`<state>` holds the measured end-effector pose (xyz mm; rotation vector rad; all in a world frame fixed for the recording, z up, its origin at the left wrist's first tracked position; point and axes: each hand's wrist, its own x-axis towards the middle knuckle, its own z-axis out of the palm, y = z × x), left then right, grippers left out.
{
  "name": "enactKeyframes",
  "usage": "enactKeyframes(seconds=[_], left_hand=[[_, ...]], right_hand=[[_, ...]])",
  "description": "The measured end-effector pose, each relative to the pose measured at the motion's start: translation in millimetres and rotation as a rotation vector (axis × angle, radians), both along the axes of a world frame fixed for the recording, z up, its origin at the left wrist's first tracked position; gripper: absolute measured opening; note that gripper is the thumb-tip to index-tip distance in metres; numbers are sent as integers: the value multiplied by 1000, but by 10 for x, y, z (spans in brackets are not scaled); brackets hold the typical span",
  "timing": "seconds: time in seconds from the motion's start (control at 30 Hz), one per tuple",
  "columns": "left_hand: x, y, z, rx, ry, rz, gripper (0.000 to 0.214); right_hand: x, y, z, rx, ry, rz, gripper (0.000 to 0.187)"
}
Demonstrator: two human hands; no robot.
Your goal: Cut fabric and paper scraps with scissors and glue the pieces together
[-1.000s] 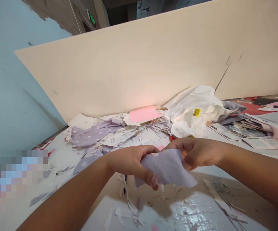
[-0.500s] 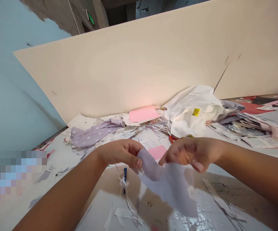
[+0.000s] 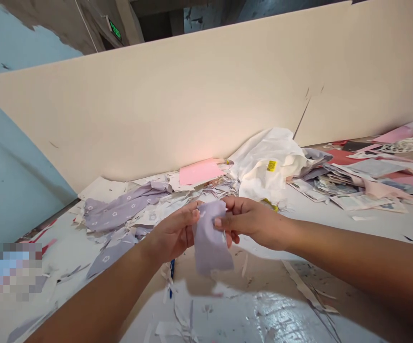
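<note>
A small strip of lilac fabric [image 3: 211, 250] hangs between my two hands above the table. My left hand [image 3: 176, 228] pinches its upper left edge between thumb and fingers. On the other side, my right hand [image 3: 252, 221] grips the upper right edge, with the thumb lying over the front of the cloth. The strip's lower end hangs loose. Beyond my left hand lies a larger piece of lilac flowered fabric [image 3: 125, 207]. A pair of scissors with yellow on its handle [image 3: 270, 205] shows partly behind my right hand.
A pink sheet [image 3: 202, 171] and a crumpled white cloth [image 3: 263, 164] with a yellow label lie against the beige board [image 3: 177, 109]. Stacked scraps [image 3: 349, 188] spread to the right. A thin blue object [image 3: 171, 281] and paper strips lie on the white tabletop [image 3: 285, 314].
My hands have come closer together, and my right hand now grips the strip with its thumb in front. The fabric hangs straighter. The view has shifted to the right.
</note>
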<state>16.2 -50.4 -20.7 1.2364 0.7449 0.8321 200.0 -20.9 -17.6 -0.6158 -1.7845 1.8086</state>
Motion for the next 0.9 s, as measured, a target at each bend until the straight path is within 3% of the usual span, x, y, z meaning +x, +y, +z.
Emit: enactKeyframes(seconds=[0.2, 0.37, 0.43, 0.47, 0.53, 0.6, 0.67, 0.9], left_hand=[[184, 5, -114, 6, -9, 82, 38], [203, -10, -177, 161, 80, 450, 25], [182, -19, -173, 261, 202, 589, 27], [172, -24, -164, 300, 267, 627, 29], [157, -31, -141, 345, 365, 656, 31], [150, -30, -128, 352, 405, 658, 32], [147, -21, -135, 344, 415, 650, 31], [138, 12, -227, 328, 389, 669, 32]], right_hand=[[-6, 80, -40, 93, -31, -96, 24], [40, 105, 51, 215, -136, -68, 35], [146, 181, 165, 412, -262, -241, 38], [217, 236, 225, 588, -358, -376, 34], [367, 362, 312, 849, -655, -507, 22], [485, 480, 310, 805, -955, -461, 23], [539, 561, 210, 678, -1091, -341, 23], [478, 631, -260, 762, -996, -482, 22]])
